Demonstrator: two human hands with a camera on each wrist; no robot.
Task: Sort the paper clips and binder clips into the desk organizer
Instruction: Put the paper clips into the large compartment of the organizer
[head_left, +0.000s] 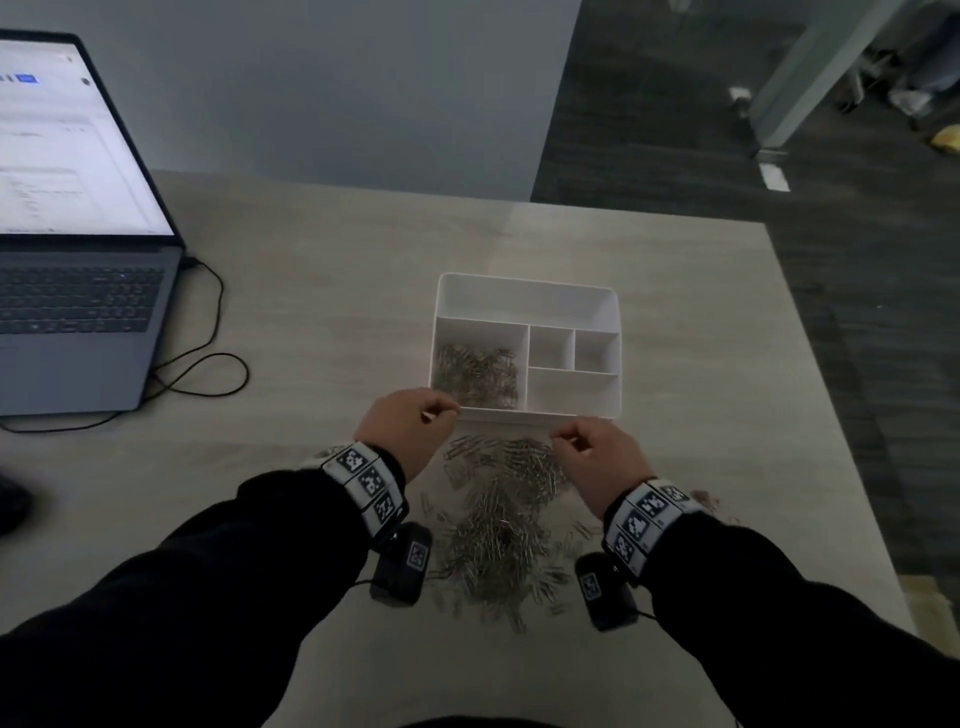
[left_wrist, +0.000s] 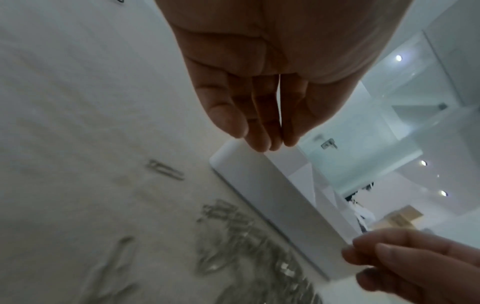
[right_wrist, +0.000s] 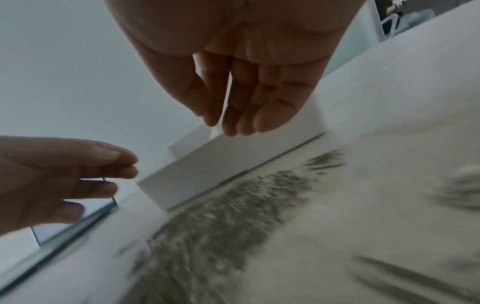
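While a laptop (head_left: 78, 249) is sitting open at the far left edge of the pale wooden table (head_left: 322, 291), its black cable (head_left: 208, 338) is looping across the tabletop to its right, leaving a wide stretch of bare wood between the cable and the work area.

Moving right, the left hand (head_left: 410, 426) is hovering just off the near left corner of the white desk organizer (head_left: 527, 345), fingers extended and lying close together, tips pointing down toward the organizer's near wall; whether they are touching it cannot be told, and nothing is showing between them. The organizer is sitting near the middle of the table, and its large left compartment is holding a heap of silver paper clips (head_left: 478, 376); the other compartments are showing only white floor.

Just in front of the organizer's near wall, between the two wrists, a larger loose pile of paper clips (head_left: 498, 525) is spreading toward the person, thinning into scattered single clips at its edges.

Further right, the right hand (head_left: 592, 457) is hanging over the far right part of that pile, close to the organizer's near wall, fingers nearly straight with thumb and forefinger tips drawn close; whether a clip is between them cannot be told. Beyond it, open tabletop is running to the table's right edge, where dark flooring (head_left: 857, 312) is beginning.
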